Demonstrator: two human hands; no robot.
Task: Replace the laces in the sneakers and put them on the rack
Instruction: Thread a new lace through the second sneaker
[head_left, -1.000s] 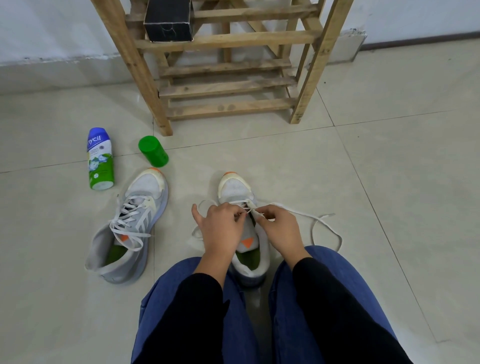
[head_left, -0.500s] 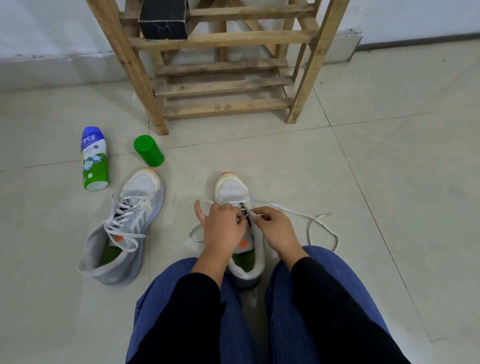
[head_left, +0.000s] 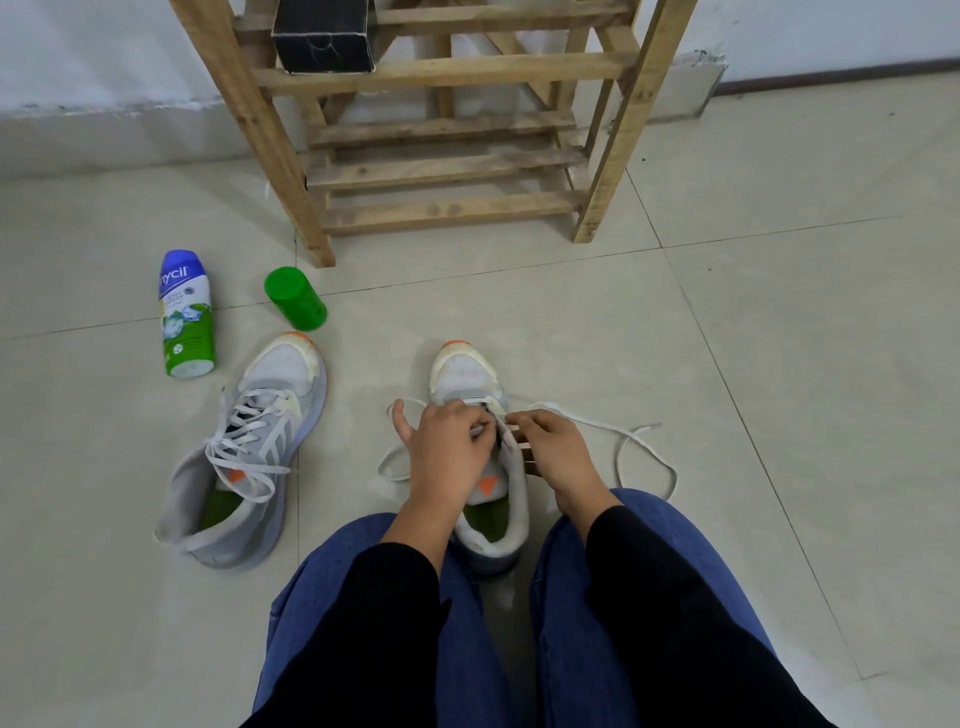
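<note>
Bottle: a blue-and-green bottle lies on the floor at far left, with a green cap near it.
Laced sneaker: the first sneaker is laced all the way up and lies on the tiles, not yet on the rack.
Rack: the wooden rack stands against the wall beyond both shoes; a black box sits on its upper shelf.
Left hand: the left hand curls its fingers down onto the eyelet row and appears to grip the lace there, thumb stuck out free.
Second sneaker: the second sneaker stands between the knees, toe towards the rack.
Right hand: the right hand pinches the lace between thumb and forefinger at the eyelets.
Loose end: it trails off right in a loop on the floor.
Change: almost none; both hands stay at the same eyelets and the loop has not shortened.
Meaning: likely one eyelet is still being threaded, with most of this shoe's lacing and both placements left.
</note>
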